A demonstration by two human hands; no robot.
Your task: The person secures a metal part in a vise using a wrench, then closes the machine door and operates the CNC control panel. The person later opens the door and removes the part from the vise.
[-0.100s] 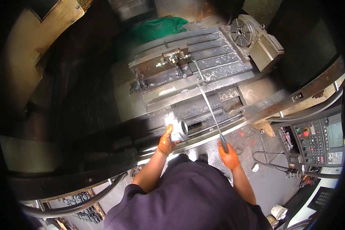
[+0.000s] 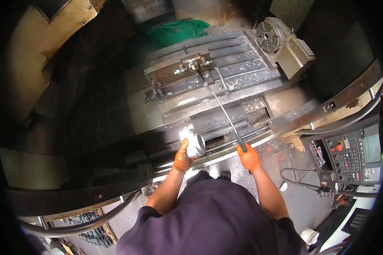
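Observation:
My left hand (image 2: 183,159), in an orange glove, is closed round a silvery hollow metal part (image 2: 194,143). The part has a round bore that faces right. My right hand (image 2: 249,158), also gloved in orange, grips a long thin rod with a dark green handle (image 2: 241,143). The rod's tip reaches over the slotted machine table (image 2: 238,89), near a clamping fixture (image 2: 192,66) with bolts and nuts. Whether the tip touches anything I cannot tell. A wrench (image 2: 219,76) lies on the table, to the right of the fixture.
A rotary chuck unit (image 2: 269,37) stands at the table's far right, and a green sheet (image 2: 178,33) lies behind the table. To my right is a control panel (image 2: 349,155) with buttons and a screen. The machine's front rail (image 2: 217,161) runs just before me. Metal chips litter the table.
My right hand has moved forward and slightly left, carrying the rod's tip left toward the fixture. My left hand has shifted slightly left with the metal part.

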